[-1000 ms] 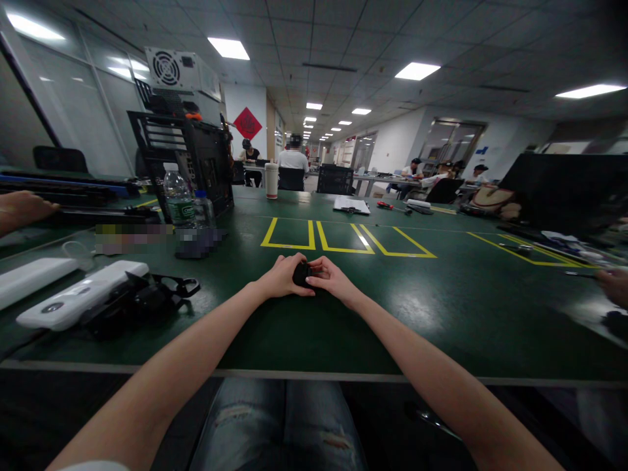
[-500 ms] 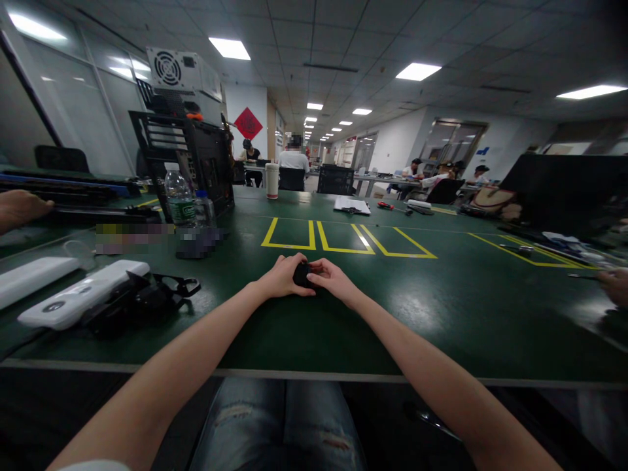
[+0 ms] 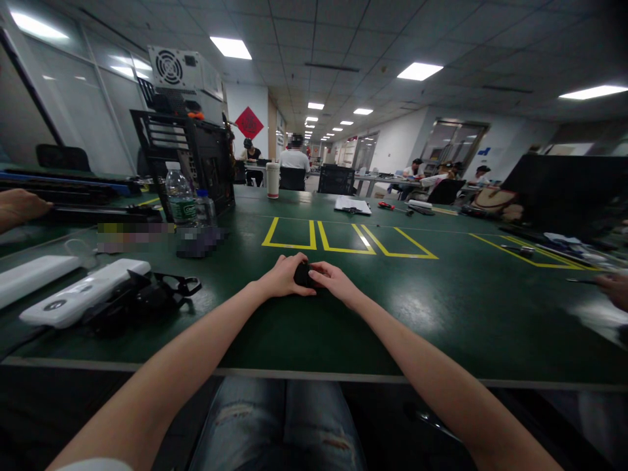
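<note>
A small black rounded object is held between my two hands, low over the green tabletop. My left hand wraps round its left side, thumb below and fingers above. From the other side, my right hand grips its edge with thumb and fingertips closed. The fingers cover much of the object, so its exact kind cannot be made out. Just beyond my hands, yellow tape outlines mark the table.
At left lie white devices and a black strapped item. Behind them stand water bottles and a black computer case. A cup, a clipboard and a screwdriver are farther back. Other people's hands show at both edges.
My hands keep the black object in nearly the same place, with barely any finger movement. The other person's hand at the right edge has shifted slightly.
</note>
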The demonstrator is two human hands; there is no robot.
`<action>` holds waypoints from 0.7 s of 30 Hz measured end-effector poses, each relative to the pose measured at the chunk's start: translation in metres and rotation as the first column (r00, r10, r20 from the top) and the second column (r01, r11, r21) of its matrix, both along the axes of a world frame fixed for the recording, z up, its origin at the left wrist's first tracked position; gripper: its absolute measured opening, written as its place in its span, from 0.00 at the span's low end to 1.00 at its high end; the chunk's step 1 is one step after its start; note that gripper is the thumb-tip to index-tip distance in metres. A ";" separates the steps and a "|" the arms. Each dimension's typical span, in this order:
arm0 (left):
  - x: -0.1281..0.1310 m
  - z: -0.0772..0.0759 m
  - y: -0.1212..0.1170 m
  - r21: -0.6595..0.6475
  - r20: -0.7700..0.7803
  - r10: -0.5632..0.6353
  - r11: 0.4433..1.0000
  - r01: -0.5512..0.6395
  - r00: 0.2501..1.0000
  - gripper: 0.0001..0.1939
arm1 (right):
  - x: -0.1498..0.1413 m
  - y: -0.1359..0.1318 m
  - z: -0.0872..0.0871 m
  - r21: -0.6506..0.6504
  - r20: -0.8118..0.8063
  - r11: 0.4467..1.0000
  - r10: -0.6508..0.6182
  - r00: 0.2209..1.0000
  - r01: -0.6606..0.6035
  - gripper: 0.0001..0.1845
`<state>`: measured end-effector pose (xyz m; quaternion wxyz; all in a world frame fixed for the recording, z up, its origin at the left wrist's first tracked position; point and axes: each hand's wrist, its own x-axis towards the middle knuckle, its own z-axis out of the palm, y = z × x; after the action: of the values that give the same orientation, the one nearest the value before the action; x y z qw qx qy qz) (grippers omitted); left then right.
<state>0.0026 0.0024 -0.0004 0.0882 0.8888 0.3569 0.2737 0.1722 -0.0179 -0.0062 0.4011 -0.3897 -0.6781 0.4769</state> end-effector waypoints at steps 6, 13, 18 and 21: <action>0.000 0.002 -0.002 0.013 0.001 -0.018 1.000 0.018 1.000 0.32 | 0.002 -0.002 0.000 0.082 -0.057 0.995 0.053 0.997 -0.048 0.18; 0.000 0.000 0.000 0.021 0.006 -0.007 1.000 0.007 1.000 0.32 | -0.002 -0.001 0.002 0.046 -0.044 0.999 -0.010 0.999 0.012 0.14; 0.001 0.000 0.000 -0.003 0.001 0.009 1.000 -0.009 1.000 0.32 | 0.000 0.002 -0.002 -0.001 -0.040 1.000 0.018 0.999 -0.018 0.16; 0.001 0.000 0.000 0.002 0.000 -0.001 1.000 0.001 1.000 0.32 | 0.001 0.000 -0.001 0.056 -0.049 0.997 0.048 0.998 -0.045 0.18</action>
<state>0.0035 0.0024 -0.0001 0.0873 0.8891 0.3560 0.2741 0.1734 -0.0176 -0.0075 0.4174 -0.3505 -0.6895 0.4771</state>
